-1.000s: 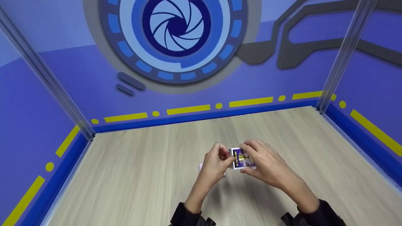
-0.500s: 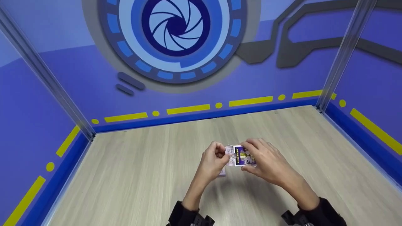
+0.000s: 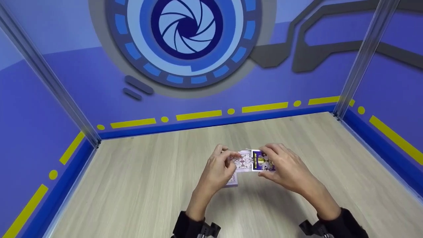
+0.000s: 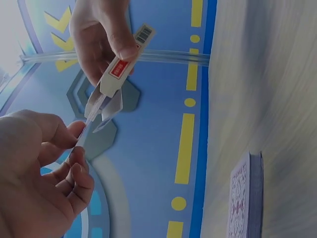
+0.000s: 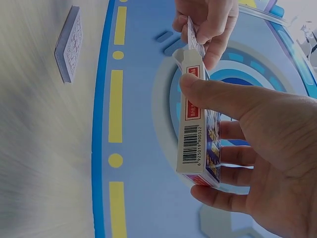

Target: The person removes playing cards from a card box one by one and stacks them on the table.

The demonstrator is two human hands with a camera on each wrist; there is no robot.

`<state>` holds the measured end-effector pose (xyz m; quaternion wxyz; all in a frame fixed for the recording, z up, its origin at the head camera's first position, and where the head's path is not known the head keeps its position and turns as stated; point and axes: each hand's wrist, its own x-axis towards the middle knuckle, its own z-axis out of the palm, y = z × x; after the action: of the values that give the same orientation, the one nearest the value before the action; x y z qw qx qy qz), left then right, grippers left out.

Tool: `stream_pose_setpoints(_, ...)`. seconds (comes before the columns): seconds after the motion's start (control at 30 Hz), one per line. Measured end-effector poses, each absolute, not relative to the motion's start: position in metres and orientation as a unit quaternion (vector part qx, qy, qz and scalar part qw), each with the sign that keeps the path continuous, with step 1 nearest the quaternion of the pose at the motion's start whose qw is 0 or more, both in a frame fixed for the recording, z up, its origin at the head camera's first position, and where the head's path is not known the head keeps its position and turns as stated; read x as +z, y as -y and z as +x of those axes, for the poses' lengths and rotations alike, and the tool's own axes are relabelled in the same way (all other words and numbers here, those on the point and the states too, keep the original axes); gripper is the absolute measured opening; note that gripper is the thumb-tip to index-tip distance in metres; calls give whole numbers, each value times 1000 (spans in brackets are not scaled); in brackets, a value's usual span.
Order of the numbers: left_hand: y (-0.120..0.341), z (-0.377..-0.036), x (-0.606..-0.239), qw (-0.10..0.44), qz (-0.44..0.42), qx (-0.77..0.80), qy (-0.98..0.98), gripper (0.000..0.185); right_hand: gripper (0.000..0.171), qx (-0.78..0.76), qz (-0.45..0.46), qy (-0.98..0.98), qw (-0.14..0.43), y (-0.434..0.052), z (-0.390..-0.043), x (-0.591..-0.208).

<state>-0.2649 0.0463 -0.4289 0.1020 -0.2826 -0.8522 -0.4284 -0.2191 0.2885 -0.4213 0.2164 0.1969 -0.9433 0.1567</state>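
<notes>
One card box, gripped above the bench by the fingers of the right hand, has a patterned card jutting from its end, pinched by the left hand; a deck lies on the bench.

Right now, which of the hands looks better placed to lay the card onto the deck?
Left, probably: the left hand pinches the card and is nearer the deck, while the right hand holds the box.
</notes>
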Motion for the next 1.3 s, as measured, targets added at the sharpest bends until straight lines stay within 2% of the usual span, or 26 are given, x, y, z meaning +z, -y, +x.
stream_pose_setpoints(0.13,-43,-265,-429,112,-313,-370,867,23,73,151,206,941,223,-288,-219,-422)
stream_pose_setpoints(0.27,-42,-263,-429,120,-336,-295,886,42,73,149,211,939,228,-288,-218,-423)
stream_pose_setpoints(0.37,-43,-263,-430,131,-338,-246,899,49,74,149,209,940,227,-288,-218,-424)
stream_pose_setpoints(0.9,-44,-265,-433,164,-376,-215,886,34,72,150,211,939,226,-287,-219,-423)
stream_pose_setpoints(1.3,-25,-273,-428,146,-357,-231,893,30,70,164,177,947,214,-302,-219,-417)
